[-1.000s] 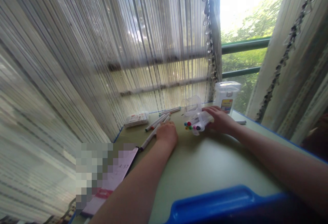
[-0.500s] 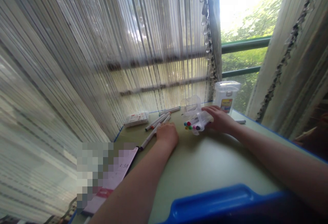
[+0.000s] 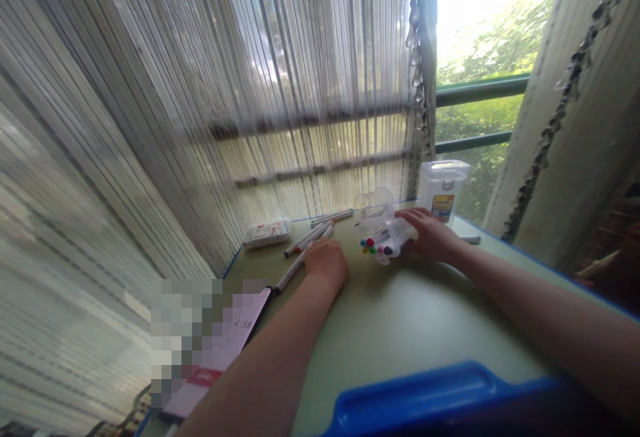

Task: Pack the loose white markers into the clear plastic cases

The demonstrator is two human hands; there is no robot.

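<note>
My left hand [image 3: 326, 264] rests low on the table with curled fingers, closed on a white marker [image 3: 290, 274] with a dark end; the fingertips are partly hidden. Just beyond it lie several more white markers [image 3: 306, 238]. To the right, my right hand [image 3: 431, 237] is wrapped around a clear plastic case [image 3: 406, 229] lying on its side, its lid [image 3: 374, 205] swung open. Several markers [image 3: 374, 246] with coloured ends, red, blue, green, pink and black among them, point out of its mouth toward the left.
A second clear container [image 3: 443, 187] with a yellow label stands upright behind my right hand. One marker [image 3: 471, 239] lies beside it. A flat pack [image 3: 267, 232] sits at the back left, and a phone [image 3: 235, 330] by my left forearm. A blue plastic edge [image 3: 415, 390] crosses the front.
The view has shifted very slightly. Both hands stay nearly where they were, the left by the markers and the right on the clear case.
</note>
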